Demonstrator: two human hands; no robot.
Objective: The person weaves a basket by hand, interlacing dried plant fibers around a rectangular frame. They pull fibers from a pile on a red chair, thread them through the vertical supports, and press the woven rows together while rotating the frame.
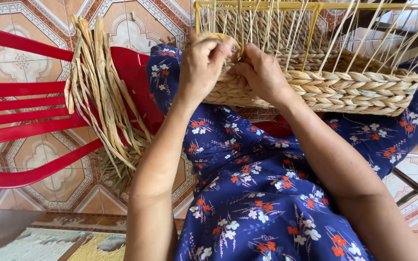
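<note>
Head view, looking down on a lap in blue floral fabric [262,193]. Left hand [204,65] raised at upper centre of the frame, wrist bent, back of the hand toward the camera, fingers curled and pinching a flat straw strand [214,36] against the near corner of a half-woven basket [354,89]. Right hand [262,72] just beside it, touching or nearly touching the left, fingers tucked into the weave at the same corner, clenched on strand material there; exactly which strand, cannot tell. Both forearms running up from the bottom of the frame, converging toward the basket. Basket resting on the knees at upper right, braided wall low, thin upright stakes rising inside a yellow wire frame [310,24]. At left, a bundle of dried straw [100,92] draped over a red plastic chair [25,101], well apart from both hands. Patterned floor tiles [136,24] beneath.
</note>
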